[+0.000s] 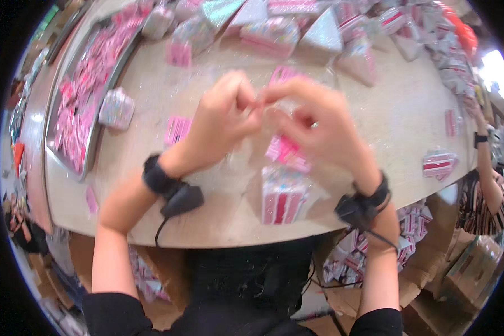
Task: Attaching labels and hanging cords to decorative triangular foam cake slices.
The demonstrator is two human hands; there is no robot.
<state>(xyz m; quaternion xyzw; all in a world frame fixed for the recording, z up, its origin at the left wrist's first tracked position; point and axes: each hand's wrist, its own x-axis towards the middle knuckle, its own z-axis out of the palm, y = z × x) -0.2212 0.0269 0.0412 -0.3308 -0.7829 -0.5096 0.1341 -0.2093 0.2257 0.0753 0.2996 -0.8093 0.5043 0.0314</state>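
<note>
Above the middle of the table, my left hand (221, 120) and my right hand (325, 120) meet with their fingertips pinched together. Both are closed and blurred by motion; whatever is between the fingers is too small and smeared to name. Just below my right hand lies a bright pink tag (288, 154). Nearer to me stands a toy cake slice (283, 199) with pink and red layers and a sprinkled top. Another pink card (176, 130) rests beside my left wrist, and one more (285, 74) shows partly behind my right hand.
A metal tray (93, 143) full of pink packets stands at the left, with a sprinkled piece (117, 108) next to it. Wrapped cake slices (269, 35) crowd the far edge. Cardboard boxes (439, 238) with wrapped slices sit below the table. A co-worker's arm (484, 151) reaches in at right.
</note>
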